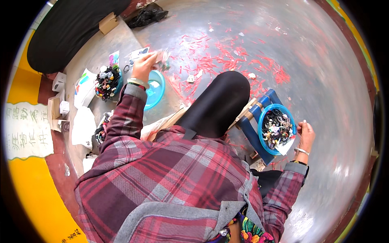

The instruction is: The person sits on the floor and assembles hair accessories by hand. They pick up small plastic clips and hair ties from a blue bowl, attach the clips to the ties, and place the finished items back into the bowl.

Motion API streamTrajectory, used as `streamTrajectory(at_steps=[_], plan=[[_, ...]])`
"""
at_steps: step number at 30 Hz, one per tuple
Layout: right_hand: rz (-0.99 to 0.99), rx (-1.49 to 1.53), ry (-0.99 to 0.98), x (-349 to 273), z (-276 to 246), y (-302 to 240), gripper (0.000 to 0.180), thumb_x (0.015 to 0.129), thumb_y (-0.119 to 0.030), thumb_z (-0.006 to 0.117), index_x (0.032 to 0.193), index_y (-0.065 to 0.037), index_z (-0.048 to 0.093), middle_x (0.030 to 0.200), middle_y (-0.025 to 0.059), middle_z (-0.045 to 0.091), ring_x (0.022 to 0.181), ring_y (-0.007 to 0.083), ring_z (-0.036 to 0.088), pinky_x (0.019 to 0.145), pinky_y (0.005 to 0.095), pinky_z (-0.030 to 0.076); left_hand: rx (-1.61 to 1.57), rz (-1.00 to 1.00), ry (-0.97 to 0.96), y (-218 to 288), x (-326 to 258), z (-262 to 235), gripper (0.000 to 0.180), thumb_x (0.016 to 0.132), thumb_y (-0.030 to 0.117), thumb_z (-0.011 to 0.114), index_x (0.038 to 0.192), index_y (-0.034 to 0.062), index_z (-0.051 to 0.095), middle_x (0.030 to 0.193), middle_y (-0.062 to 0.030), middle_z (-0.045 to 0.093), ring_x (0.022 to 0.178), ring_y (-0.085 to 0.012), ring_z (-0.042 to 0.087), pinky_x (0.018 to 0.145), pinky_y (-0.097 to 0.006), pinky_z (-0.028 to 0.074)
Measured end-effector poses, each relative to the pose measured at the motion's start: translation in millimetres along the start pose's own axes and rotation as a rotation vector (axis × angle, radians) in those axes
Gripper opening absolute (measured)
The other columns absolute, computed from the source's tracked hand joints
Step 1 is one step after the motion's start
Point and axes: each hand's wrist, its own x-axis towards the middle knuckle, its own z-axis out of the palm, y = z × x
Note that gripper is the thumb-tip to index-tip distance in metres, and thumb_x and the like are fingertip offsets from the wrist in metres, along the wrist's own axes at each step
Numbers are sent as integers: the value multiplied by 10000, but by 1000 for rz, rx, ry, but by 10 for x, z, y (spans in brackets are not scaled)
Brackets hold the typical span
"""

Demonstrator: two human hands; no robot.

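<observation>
My left hand is closed on a small see-through packet, blurred by motion, with dark and greenish bits showing in it. It is raised over the far rim of a light-blue basin, which has a few pale pieces inside. On my right, a blue basin sits on a blue stool. Black hair ties with small pale and coloured ornaments fill it, and a white card leans at its near edge. Just outside that basin's right rim is my right hand, fingers loosely bent and apart, seemingly holding nothing.
Another heap of ornamented hair ties lies left of my left forearm, near white sheets. Red scraps litter the grey floor ahead of my black-clad knee. Small boxes line the left wall; a black bag lies farther off.
</observation>
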Motion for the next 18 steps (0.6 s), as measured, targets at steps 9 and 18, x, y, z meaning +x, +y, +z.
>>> streamTrajectory(at_steps=[9, 18], plan=[[24, -60, -13, 43, 21, 56, 306, 867, -270, 535, 751, 0, 622, 619, 23, 569, 568, 80, 497, 539, 231, 412, 168, -384, 306, -1405, -98, -950, 166, 771, 134, 572, 858, 26, 664, 621, -14, 566, 482, -104, 502, 426, -241, 403], [88, -98, 42, 72, 49, 271, 312, 860, -271, 536, 757, 10, 625, 632, 32, 582, 561, 86, 506, 535, 236, 423, 67, -644, 341, -2136, -70, -1122, 159, 731, 28, 569, 865, 12, 653, 688, -84, 595, 476, -160, 516, 411, -268, 426]])
